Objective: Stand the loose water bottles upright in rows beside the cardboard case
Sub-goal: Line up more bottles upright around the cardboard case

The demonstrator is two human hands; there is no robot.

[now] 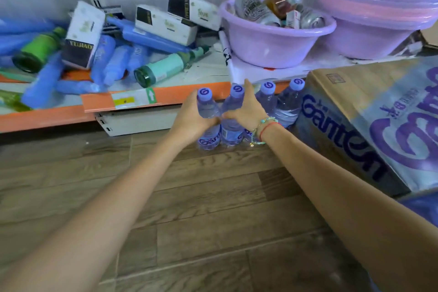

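Bottles (231, 111) upright between both hands

Wood floor (189, 197) w/ upright water bottles (288, 102) & cardboard case (355, 102).

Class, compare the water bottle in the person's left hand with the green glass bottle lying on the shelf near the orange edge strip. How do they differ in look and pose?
The water bottle stands upright on the floor, gripped by the left hand; the green glass bottle lies on its side on the shelf, untouched. The water bottle is clear plastic with a purple cap; the green glass bottle is dark, with a pale mint label. Both are closed bottles.
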